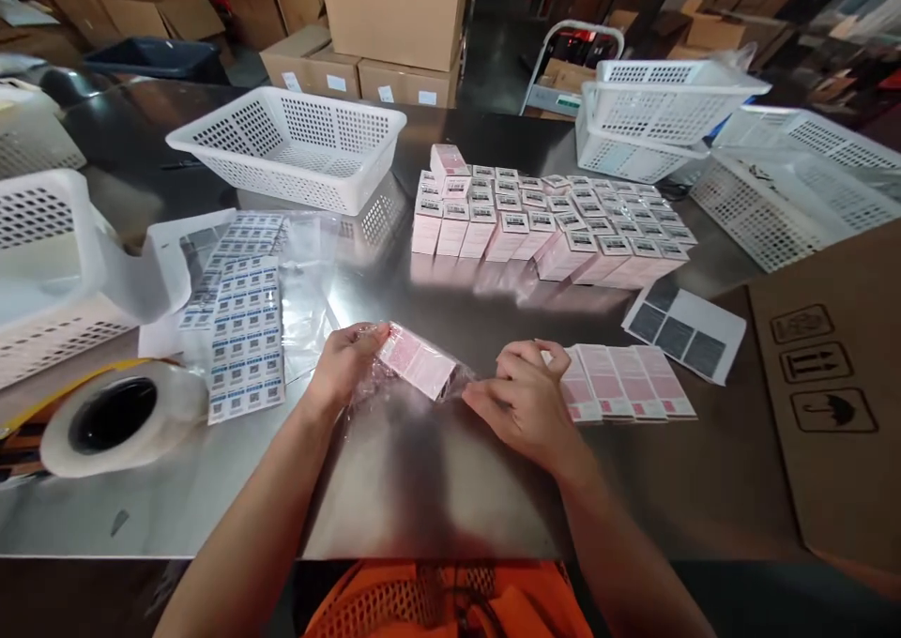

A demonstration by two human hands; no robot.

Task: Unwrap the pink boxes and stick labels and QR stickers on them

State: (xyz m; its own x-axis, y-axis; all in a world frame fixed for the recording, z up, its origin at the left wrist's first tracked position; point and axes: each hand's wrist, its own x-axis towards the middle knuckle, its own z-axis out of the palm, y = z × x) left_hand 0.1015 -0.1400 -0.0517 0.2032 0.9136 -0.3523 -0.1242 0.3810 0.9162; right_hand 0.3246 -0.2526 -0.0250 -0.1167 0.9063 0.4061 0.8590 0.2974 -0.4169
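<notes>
A small pink and white box [420,361], wrapped in clear plastic film, is held above the metal table. My left hand [346,361] grips its left end, the thumb on top. At the box's right end, my right hand [525,394] has thumb and forefinger pinched together at the loose edge of the clear film [459,380]. Just right of that hand lies a row of several flat pink and white boxes [623,385]. Farther back stand many upright pink boxes [517,235] in rows, with barcode labels on their tops; one more box [449,164] lies on top.
Sheets of QR-code stickers [246,347] and a roll of clear tape [123,417] lie to the left. White baskets [352,183] stand at the back left, at far left and back right. A cardboard carton [831,338] and a sheet with dark labels [682,333] are at right.
</notes>
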